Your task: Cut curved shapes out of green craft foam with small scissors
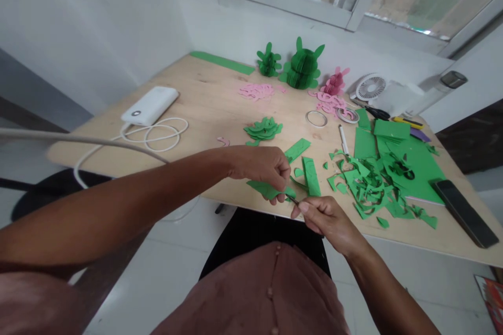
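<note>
Over the table's front edge, my left hand [271, 167] is closed on a piece of green paper [262, 187]. My right hand [324, 220] grips scissors [292, 199], whose narrow dark blades point left and meet the paper just below my left fingers. Most of the handles are hidden by my right hand. Close by lie two folded green paper strips [312, 175] with small offcuts. Behind my left hand sits a pile of cut green paper shapes [264, 129], and a single pink curved piece [223, 141] rests left of it.
Green paper scraps [365, 183], green sheets [426, 165] and a black phone [466, 212] are on the right. Paper figures [302, 68] stand at the back, near pink cutouts [257, 91], tape rolls [316, 119], a white pen [343, 139] and a fan [370, 87]. A cabled power bank [150, 106] lies left.
</note>
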Available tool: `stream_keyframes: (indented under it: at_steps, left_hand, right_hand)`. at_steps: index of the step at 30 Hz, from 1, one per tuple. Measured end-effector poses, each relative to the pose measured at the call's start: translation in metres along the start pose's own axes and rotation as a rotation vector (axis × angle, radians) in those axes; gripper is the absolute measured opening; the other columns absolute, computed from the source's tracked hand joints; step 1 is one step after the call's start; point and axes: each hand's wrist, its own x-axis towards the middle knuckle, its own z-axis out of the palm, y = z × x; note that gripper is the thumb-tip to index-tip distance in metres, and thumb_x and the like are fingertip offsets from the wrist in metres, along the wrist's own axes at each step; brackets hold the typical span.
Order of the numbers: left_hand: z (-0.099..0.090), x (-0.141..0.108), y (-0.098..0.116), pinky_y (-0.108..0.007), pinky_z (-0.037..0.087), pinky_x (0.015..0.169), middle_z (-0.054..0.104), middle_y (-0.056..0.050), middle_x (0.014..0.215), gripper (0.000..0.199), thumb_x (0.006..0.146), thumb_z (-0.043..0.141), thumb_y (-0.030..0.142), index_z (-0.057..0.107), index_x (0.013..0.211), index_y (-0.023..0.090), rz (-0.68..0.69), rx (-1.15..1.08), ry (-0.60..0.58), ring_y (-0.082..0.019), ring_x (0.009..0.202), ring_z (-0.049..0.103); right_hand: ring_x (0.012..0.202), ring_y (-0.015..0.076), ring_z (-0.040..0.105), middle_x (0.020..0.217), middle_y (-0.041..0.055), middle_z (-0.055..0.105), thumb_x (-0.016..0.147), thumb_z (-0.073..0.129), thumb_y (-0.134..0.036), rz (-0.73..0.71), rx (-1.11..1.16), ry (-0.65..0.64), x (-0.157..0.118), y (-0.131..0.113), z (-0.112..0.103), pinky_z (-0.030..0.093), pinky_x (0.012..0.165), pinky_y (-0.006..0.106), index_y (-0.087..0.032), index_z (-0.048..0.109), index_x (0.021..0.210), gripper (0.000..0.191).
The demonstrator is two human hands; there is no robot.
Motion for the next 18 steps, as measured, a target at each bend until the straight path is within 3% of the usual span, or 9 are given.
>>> stream_keyframes:
  at_steps: [18]
  left_hand:
    - [-0.0023, 0.0039, -0.0033, -0.025, 0.051, 0.058, 0.071, -0.001, 0.06, 0.009, 0.067, 0.062, 0.013, 0.059, 0.059, 0.015, 0.007, -0.005, -0.046, -0.014, 0.057, 0.067]
  right_hand:
    - [0.042, 0.0079, 0.024, 0.044, -0.0068, 0.03, 0.086, 0.049, -0.059, 0.01, -0.066, -0.025, -0.001, -0.0038, -0.0038, 0.015, 0.041, 0.023, -0.012, 0.07, 0.081, 0.052]
